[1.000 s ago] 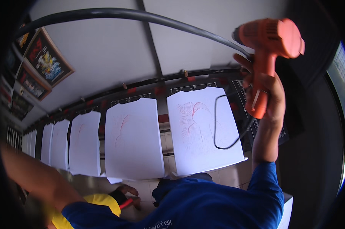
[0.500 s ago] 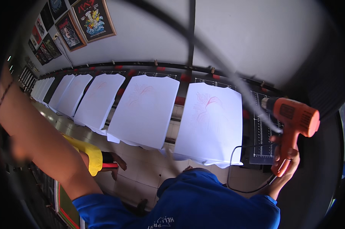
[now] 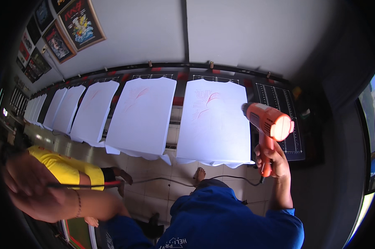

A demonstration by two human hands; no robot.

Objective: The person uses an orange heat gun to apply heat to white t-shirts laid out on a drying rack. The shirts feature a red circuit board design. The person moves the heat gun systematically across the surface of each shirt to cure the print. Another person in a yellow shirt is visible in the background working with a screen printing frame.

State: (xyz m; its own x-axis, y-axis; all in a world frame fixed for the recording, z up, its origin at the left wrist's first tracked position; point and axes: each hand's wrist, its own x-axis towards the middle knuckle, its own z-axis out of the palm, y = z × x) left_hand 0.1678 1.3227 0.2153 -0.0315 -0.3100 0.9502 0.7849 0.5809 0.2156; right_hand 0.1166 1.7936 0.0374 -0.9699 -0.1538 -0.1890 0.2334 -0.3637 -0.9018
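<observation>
My right hand (image 3: 274,159) is wrapped round the handle of an orange heat gun (image 3: 268,120), whose dark nozzle points up and left past the right edge of the nearest white T-shirt (image 3: 216,133). Faint reddish line drawings mark this shirt, which lies flat on a board. From the handle's base a black power cord (image 3: 162,179) runs left across my front to my left hand (image 3: 32,184). That hand is at the lower left, blurred, with the cord reaching into its closed grip; its fingertips do not show clearly.
More white T-shirts (image 3: 142,118) lie in a row to the left along a black rail (image 3: 125,67). A dark board with white scale marks (image 3: 274,95) is at the right. A person in yellow (image 3: 67,168) is close on the left. Framed pictures (image 3: 81,25) hang on the wall.
My left arm has come down at the left with the cord, which earlier arched blurred across the top of the view. The heat gun has moved left, its nozzle now beside the nearest shirt.
</observation>
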